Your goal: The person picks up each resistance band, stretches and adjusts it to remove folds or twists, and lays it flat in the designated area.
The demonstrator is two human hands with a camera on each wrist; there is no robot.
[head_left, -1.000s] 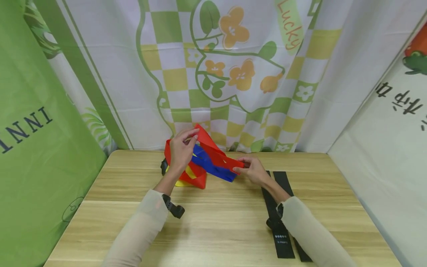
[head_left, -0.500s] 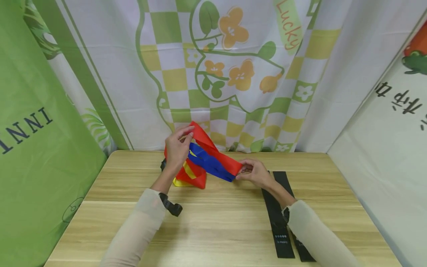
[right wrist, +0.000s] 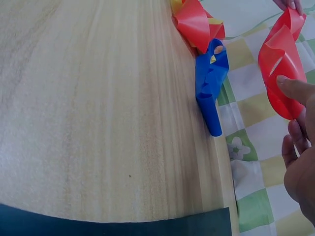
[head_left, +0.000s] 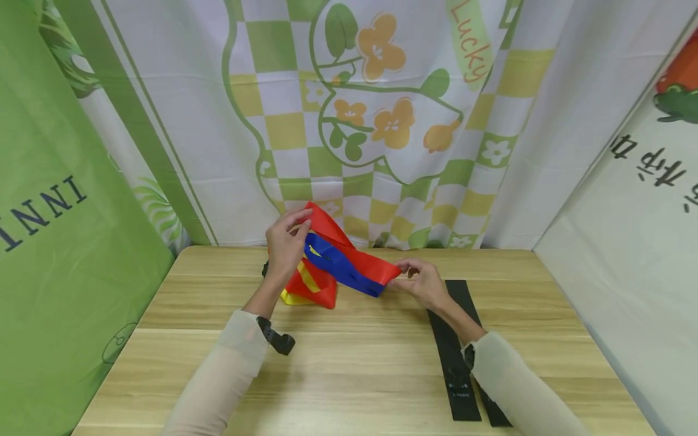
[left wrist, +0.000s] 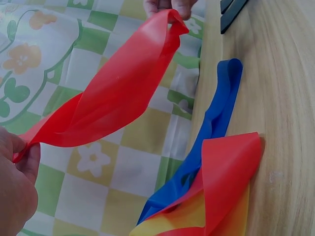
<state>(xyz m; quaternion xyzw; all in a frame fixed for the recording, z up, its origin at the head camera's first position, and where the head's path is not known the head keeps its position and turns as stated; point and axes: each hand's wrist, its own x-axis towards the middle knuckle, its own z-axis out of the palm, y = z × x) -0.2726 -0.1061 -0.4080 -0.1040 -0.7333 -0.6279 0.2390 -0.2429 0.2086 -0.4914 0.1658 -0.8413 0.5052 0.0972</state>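
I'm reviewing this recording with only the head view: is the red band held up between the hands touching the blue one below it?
Observer: No. The left wrist view shows a gap between the red band and the blue band.
Operator: I can't make out how the red one's left end is held. Spread or bunched?
Observer: Bunched: in the left wrist view it narrows to where the left hand pinches it.

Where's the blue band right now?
Mid-picture in the head view, the blue band lies on the table near its far edge, showing just below the raised red band and beside the red and yellow pile.
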